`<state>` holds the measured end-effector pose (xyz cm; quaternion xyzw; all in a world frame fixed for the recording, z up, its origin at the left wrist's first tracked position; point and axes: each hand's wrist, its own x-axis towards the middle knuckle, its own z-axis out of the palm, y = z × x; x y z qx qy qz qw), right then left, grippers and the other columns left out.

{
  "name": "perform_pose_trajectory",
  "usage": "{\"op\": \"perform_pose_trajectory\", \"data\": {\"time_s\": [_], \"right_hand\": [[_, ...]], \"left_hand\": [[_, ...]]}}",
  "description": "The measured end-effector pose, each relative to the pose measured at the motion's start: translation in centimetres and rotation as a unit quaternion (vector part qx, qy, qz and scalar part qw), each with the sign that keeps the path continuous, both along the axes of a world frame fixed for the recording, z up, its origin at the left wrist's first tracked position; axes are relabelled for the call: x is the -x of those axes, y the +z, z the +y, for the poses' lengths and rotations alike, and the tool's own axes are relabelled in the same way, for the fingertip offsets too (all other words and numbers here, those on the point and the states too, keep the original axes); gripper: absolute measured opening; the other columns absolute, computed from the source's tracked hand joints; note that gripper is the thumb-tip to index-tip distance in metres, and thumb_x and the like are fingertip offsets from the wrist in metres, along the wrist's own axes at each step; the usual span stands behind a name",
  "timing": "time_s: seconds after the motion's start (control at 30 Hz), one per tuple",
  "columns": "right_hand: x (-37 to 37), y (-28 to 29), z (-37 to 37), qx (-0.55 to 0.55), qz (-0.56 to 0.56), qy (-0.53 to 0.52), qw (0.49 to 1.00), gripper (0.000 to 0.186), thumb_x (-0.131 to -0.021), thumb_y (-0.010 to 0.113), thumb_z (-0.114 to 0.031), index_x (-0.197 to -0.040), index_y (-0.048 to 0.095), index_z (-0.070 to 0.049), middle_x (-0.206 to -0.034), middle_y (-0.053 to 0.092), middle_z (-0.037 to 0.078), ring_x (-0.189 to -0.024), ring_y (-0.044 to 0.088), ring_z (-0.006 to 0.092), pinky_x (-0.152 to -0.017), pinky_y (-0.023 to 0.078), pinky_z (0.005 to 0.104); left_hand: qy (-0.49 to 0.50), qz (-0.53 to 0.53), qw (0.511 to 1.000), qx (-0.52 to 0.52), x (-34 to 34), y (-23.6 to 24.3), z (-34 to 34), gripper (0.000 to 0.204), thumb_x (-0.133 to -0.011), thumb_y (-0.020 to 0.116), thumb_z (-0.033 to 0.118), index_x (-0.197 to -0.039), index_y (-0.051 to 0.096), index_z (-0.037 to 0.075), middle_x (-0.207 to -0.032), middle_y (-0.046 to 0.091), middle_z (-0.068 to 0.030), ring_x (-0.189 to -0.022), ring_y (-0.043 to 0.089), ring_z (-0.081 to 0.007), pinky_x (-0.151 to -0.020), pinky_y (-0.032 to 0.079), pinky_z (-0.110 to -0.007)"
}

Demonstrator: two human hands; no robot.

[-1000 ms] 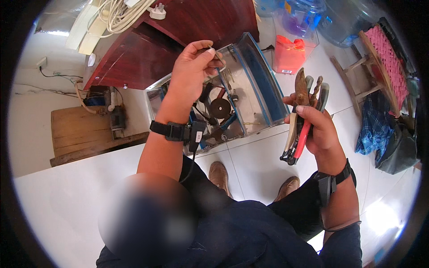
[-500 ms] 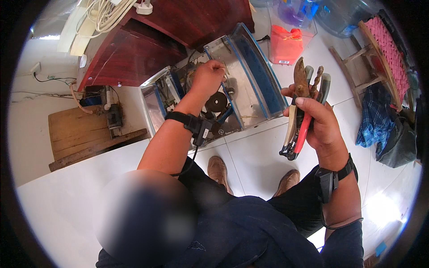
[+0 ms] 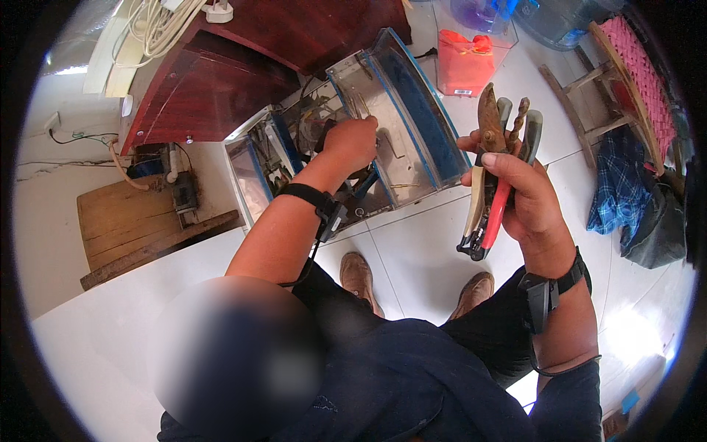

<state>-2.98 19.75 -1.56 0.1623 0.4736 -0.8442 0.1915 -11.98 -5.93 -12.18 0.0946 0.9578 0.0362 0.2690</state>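
My right hand (image 3: 519, 188) is wrapped round a bundle of tools. In it are pruning shears (image 3: 491, 121) with a rusty blade and red and cream handles, a twisted drill bit (image 3: 519, 125), and a tool with two grey handles (image 3: 533, 132) whose head is hidden. My left hand (image 3: 353, 141) reaches over a blue-edged metal toolbox (image 3: 438, 166), fingers pinched together. Thin rods (image 3: 361, 103) show at its fingertips; whether they are held is unclear. Under the hand lie mixed metal tools, and an L-shaped key (image 3: 394, 144) rests in the tray beside it.
A dark red wooden cabinet (image 3: 221, 96) stands behind the toolbox, with a coiled cream cable (image 3: 158, 29) on top. Ahead to the right is a red container (image 3: 465, 66). A wooden stool (image 3: 589, 110) with pink webbing stands at the right, near blue checked cloth (image 3: 622, 191).
My left hand has moved slightly right over the toolbox, now covering the black disc. My right hand keeps its grip on the tools, almost still. The view has shifted slightly.
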Motion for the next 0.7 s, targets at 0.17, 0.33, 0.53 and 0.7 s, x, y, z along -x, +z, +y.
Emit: {"op": "perform_pose_trajectory", "data": {"time_s": [0.17,0.33,0.53,0.7], "right_hand": [[-0.1,0.1,0.0,0.010,0.004,0.008,1.000,0.040,-0.082,0.060,-0.011,-0.118,0.054,0.004,-0.110,0.060,0.014,-0.082,0.062,0.0207,-0.077,0.050,0.0328],[-0.4,-0.1,0.4,-0.013,0.024,0.016,1.000,0.049,-0.082,0.060,-0.016,-0.125,0.050,0.005,-0.116,0.060,0.018,-0.083,0.066,0.0195,-0.077,0.053,0.0294],[-0.7,0.4,0.5,0.006,0.015,0.001,1.000,0.043,-0.081,0.060,-0.012,-0.120,0.053,0.004,-0.111,0.060,0.015,-0.082,0.063,0.0203,-0.077,0.051,0.0312],[-0.9,0.7,0.5,0.024,0.012,-0.001,1.000,0.041,-0.081,0.062,-0.011,-0.118,0.054,0.004,-0.109,0.061,0.013,-0.081,0.063,0.0205,-0.076,0.050,0.0319]], "left_hand": [[0.126,-0.026,0.969,-0.212,1.3,-2.4,-1.5,0.030,-0.089,0.053,0.013,-0.118,0.058,0.007,-0.106,0.066,-0.0180,-0.091,0.064,-0.0358,-0.078,0.050,-0.047],[0.065,0.059,0.988,-0.128,2.5,-1.7,-3.3,0.028,-0.087,0.057,0.015,-0.114,0.060,0.007,-0.102,0.066,-0.0171,-0.086,0.064,-0.0341,-0.076,0.050,-0.046],[-0.071,0.114,0.991,0.025,1.1,-1.1,-1.4,0.024,-0.084,0.064,0.022,-0.102,0.062,0.007,-0.097,0.066,-0.0162,-0.089,0.064,-0.0366,-0.077,0.051,-0.048],[-0.127,0.050,0.987,0.090,0.0,-1.4,0.5,0.026,-0.081,0.065,0.019,-0.103,0.062,0.004,-0.098,0.064,-0.0182,-0.091,0.064,-0.0374,-0.073,0.053,-0.048]]}}
